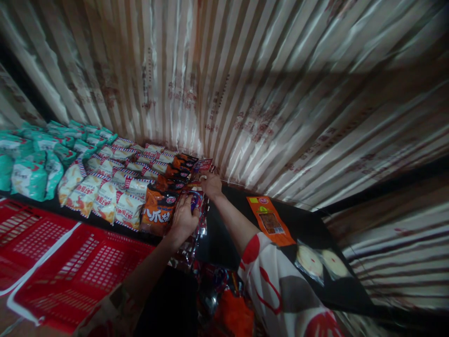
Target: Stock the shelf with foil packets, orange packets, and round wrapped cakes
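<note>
My left hand (183,216) presses on a row of shiny dark red snack packets (196,220) standing at the right end of a dark shelf (217,238). My right hand (210,183) reaches further back and grips the rearmost red packet (201,165) of that row, close to the corrugated wall. Right beside the left hand stand orange and brown packets (158,208) with white lettering.
Rows of white-and-orange packets (105,192) and teal packets (31,164) fill the shelf to the left. Red plastic baskets (70,267) sit below. An orange flat packet (269,220) and a clear pack of round cakes (321,264) lie at the right. More bags (228,304) hang below.
</note>
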A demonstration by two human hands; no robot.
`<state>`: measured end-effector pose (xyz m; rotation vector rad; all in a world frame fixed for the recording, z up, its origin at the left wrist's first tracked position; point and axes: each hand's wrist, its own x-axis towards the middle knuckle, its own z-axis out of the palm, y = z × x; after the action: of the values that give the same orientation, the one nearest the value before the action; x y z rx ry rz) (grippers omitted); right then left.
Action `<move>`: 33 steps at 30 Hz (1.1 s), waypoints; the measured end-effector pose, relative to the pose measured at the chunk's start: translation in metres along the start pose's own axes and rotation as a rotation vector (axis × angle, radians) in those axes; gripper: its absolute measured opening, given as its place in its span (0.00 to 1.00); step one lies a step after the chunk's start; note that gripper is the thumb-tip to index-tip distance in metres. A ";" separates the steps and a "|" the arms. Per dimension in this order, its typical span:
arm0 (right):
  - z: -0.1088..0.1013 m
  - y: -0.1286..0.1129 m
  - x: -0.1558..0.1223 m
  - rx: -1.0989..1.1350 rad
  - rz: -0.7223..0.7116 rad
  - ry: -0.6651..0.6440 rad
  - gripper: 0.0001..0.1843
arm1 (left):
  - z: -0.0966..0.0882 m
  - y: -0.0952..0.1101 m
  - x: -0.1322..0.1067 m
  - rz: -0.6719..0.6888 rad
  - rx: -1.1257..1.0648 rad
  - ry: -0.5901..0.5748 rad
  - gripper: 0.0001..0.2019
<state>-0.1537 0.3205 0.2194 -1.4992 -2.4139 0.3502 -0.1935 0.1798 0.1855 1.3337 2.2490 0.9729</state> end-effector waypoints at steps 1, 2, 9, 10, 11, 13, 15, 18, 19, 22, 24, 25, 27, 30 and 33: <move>0.001 0.001 0.000 0.002 0.000 0.002 0.18 | 0.001 -0.001 0.000 0.001 -0.003 0.005 0.26; 0.001 0.001 0.000 0.002 -0.003 0.003 0.18 | 0.001 -0.002 0.001 0.003 -0.005 0.009 0.26; 0.002 0.003 -0.001 -0.070 -0.090 0.028 0.18 | -0.001 0.004 0.008 0.003 -0.016 -0.002 0.26; 0.002 0.003 0.000 -0.086 -0.091 0.029 0.17 | -0.002 0.005 0.009 0.007 -0.019 -0.004 0.26; 0.002 0.003 0.000 -0.101 -0.094 0.027 0.16 | -0.003 0.007 0.010 0.010 -0.022 -0.004 0.26; 0.002 0.004 0.002 -0.127 -0.091 0.033 0.15 | -0.003 0.009 0.014 0.018 -0.029 -0.004 0.26; 0.002 0.003 0.004 -0.155 -0.071 0.044 0.15 | -0.003 0.011 0.017 0.019 -0.035 -0.004 0.26; 0.001 0.003 0.005 -0.183 -0.040 0.074 0.16 | -0.002 0.013 0.024 0.013 -0.036 -0.006 0.26; 0.001 0.002 0.005 -0.185 -0.031 0.081 0.16 | -0.001 0.014 0.027 0.010 -0.034 -0.007 0.25; -0.001 0.001 0.006 -0.184 0.018 0.083 0.16 | 0.003 0.016 0.035 0.006 -0.029 -0.002 0.25; -0.002 0.000 0.008 -0.186 0.054 0.074 0.16 | 0.006 0.018 0.040 0.007 -0.023 0.004 0.25; -0.002 -0.001 0.009 -0.187 0.063 0.075 0.16 | 0.008 0.019 0.042 0.013 -0.020 0.007 0.24; -0.004 -0.001 0.012 -0.187 0.072 0.083 0.16 | 0.009 0.022 0.046 0.042 -0.014 0.013 0.24; -0.007 -0.003 0.016 -0.178 0.084 0.097 0.17 | 0.009 0.028 0.051 0.096 -0.008 0.037 0.23; -0.009 -0.005 0.018 -0.168 0.085 0.083 0.18 | 0.008 0.032 0.055 0.105 -0.017 0.035 0.23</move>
<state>-0.1623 0.3355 0.2312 -1.6559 -2.3699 0.1021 -0.1959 0.2406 0.2055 1.4511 2.2104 1.0567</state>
